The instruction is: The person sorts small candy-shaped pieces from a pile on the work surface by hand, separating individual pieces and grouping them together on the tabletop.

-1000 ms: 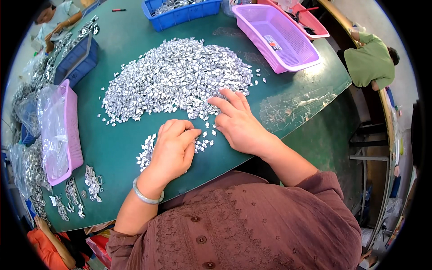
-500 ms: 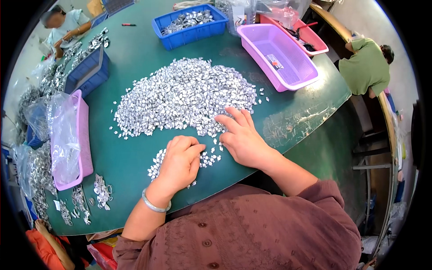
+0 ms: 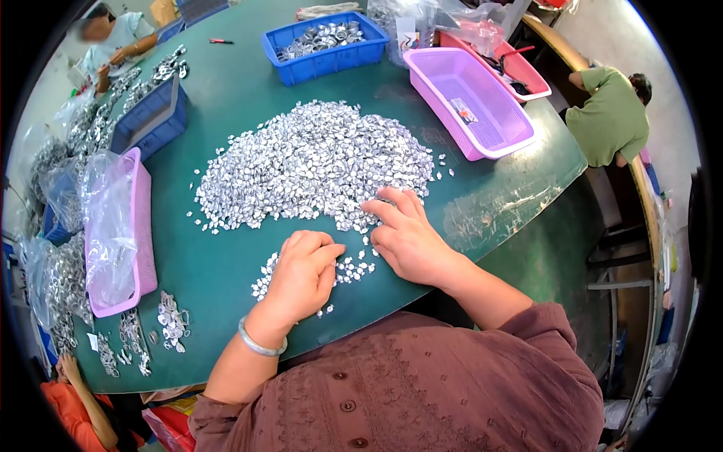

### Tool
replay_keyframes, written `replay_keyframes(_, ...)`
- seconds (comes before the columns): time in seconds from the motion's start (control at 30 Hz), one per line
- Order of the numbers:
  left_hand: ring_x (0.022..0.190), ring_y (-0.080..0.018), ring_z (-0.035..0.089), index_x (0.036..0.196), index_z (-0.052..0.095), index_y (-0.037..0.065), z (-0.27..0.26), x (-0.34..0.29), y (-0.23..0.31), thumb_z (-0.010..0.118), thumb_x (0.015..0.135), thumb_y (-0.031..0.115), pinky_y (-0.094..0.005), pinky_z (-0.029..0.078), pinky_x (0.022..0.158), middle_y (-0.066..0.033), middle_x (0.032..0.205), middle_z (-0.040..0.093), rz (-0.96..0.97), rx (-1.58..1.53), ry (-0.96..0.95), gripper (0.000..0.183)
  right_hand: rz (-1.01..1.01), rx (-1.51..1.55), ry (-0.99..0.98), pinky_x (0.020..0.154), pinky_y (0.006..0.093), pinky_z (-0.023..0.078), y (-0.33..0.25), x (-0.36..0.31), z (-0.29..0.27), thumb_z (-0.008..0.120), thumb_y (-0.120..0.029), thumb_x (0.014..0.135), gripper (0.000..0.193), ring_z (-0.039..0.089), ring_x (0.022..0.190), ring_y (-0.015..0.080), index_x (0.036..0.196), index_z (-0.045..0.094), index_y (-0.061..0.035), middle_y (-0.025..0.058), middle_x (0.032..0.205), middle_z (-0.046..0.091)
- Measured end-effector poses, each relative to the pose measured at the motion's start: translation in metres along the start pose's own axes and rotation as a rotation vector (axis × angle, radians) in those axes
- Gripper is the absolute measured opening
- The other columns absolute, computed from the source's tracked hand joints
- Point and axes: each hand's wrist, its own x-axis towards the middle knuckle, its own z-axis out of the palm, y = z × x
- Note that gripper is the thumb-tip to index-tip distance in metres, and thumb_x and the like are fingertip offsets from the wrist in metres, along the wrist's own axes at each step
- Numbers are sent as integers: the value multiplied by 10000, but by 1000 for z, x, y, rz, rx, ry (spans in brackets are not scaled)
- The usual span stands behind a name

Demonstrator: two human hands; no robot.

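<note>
A wide heap of small silver metal pieces (image 3: 312, 166) lies on the green table. At the near right edge of this heap is my right hand (image 3: 413, 242), its fingers apart and the fingertips among the pieces. Closer to me, a smaller cluster of the same pieces (image 3: 348, 271) spreads beneath and around my left hand (image 3: 303, 273). That hand is curled with fingers together, pointing right; whatever is between its fingertips is hidden. A few loose pieces lie between the two hands. A pale bangle (image 3: 261, 343) circles my left wrist.
Back: blue bin of metal parts (image 3: 324, 41), purple basket (image 3: 474, 105), red basket (image 3: 527, 71). Left: dark blue bin (image 3: 151, 120), pink basket with clear plastic bags (image 3: 143, 226), silver parts in bunches (image 3: 173, 320). Other people are at far left, lower left and right.
The view has shifted slightly. Both hands keep nearly the same places, my right fingers still at the heap's edge. The person at lower left has moved an arm.
</note>
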Motion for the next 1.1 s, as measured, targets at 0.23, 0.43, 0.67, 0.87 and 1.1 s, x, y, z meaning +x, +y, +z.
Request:
replay_keyframes(0.23, 889, -310, 580, 990, 712, 39, -2, -6, -4, 623, 782, -23, -402, 471, 820, -104, 945, 629, -12, 15, -6, 235, 213, 474, -94, 628, 351, 494, 14, 41, -25, 650, -74, 845, 65, 587, 627, 209, 875, 629, -20, 93, 700, 611)
replay_keyframes(0.43, 896, -316, 584, 1014, 714, 47, 0, -8, -3, 626, 789, -23, -404, 475, 832, -108, 953, 637, -15, 27, -4, 251, 401, 654, 56, 588, 288, 495, 85, 182, -54, 648, -99, 840, 80, 589, 631, 108, 838, 639, -19, 34, 710, 651)
replay_keyframes(0.67, 881, -314, 589, 1017, 712, 43, -4, -5, -5, 628, 794, -26, -401, 475, 818, -104, 948, 638, -4, 38, 17, 248, 472, 432, 295, 771, 299, 535, 107, 234, -73, 673, -117, 896, 392, 640, 849, 166, 1251, 614, 41, 112, 1029, 695)
replay_keyframes(0.87, 882, -309, 584, 1016, 711, 41, -11, -12, 2, 625, 766, -32, -405, 462, 827, -99, 946, 633, -38, 70, 2, 274, 188, 424, 46, 871, 381, 533, 63, 144, -50, 597, -100, 871, 217, 694, 976, 306, 1025, 733, -28, 178, 991, 722)
replay_keyframes(1.1, 880, -296, 581, 1012, 706, 23, -5, -5, 0, 619, 766, -49, -398, 458, 832, -95, 935, 624, -12, 58, -14, 270, 33, 198, -149, 766, 456, 527, 12, 25, -35, 614, -86, 821, 188, 655, 861, 353, 969, 727, -54, 139, 866, 673)
